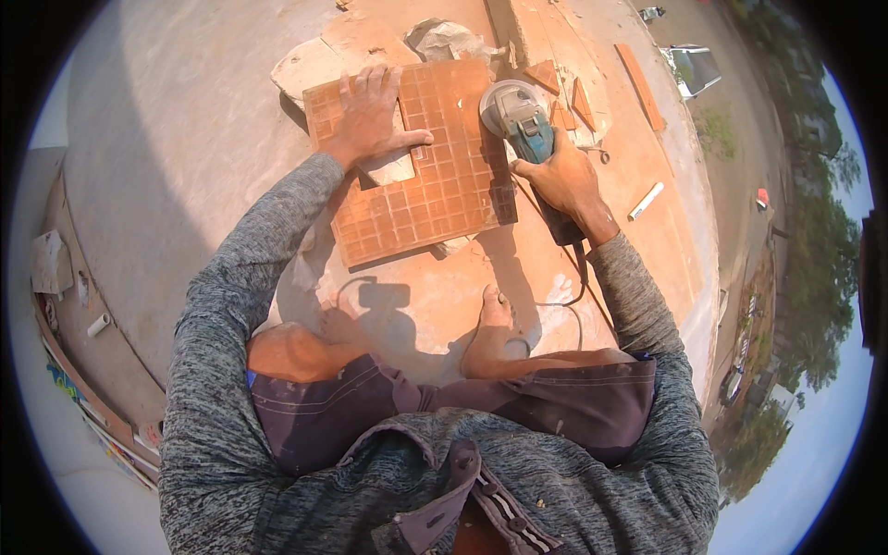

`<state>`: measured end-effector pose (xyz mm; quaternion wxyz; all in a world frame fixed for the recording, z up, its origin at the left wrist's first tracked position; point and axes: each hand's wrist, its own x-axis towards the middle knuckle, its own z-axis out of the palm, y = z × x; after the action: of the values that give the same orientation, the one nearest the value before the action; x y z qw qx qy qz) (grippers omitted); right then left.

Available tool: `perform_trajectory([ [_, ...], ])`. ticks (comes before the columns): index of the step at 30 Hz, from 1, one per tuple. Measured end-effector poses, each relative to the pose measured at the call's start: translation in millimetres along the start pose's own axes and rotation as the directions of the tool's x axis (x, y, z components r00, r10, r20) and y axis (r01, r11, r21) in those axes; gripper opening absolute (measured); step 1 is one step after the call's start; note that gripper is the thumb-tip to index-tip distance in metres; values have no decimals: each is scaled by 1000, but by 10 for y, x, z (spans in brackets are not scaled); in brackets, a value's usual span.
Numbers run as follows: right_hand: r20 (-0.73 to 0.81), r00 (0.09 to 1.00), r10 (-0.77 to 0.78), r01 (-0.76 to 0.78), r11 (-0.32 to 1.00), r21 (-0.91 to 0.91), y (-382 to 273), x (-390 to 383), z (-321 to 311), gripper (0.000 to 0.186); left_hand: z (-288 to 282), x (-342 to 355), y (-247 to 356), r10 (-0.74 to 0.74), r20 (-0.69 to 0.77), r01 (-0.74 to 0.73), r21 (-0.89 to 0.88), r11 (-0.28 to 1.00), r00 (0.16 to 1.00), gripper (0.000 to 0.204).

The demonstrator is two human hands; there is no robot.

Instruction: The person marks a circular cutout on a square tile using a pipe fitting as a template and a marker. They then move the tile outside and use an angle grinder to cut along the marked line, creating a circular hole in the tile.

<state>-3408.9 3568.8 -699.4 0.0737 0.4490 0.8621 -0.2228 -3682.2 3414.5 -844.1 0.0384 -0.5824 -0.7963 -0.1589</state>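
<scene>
A terracotta-coloured tile [453, 190], its gridded face up, lies propped on pale slabs in front of me. A rectangular cut-out opens in its left part, and pale material shows through it. My left hand [366, 120] rests flat on the tile beside and over that cut-out, its fingers spread. In my right hand [566, 181] is an angle grinder [530, 134] with a teal and black body, gripped round the body. Its round guard and disc [508, 104] sit at the tile's upper right edge; whether the disc touches the tile I cannot tell. The grinder's black cord [582, 268] hangs down toward my foot.
Tile offcuts [581, 104] and a long narrow strip [638, 88] lie to the right, on dusty ground. A white marker-like stick [646, 201] is nearer me. Crumpled pale sheeting [449, 42] sits behind the tile. My bare feet [490, 324] are close below it.
</scene>
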Motion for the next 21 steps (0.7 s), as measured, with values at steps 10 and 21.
perform_trajectory([
  [10,14,999,-41,41,999,-31,-39,-21,9,77,-14,3,17,-3,14,3,26,1000,1000,128],
  [21,32,998,-52,53,998,-29,-101,-23,30,75,4,5,10,5,14,-6,2,1000,1000,129],
])
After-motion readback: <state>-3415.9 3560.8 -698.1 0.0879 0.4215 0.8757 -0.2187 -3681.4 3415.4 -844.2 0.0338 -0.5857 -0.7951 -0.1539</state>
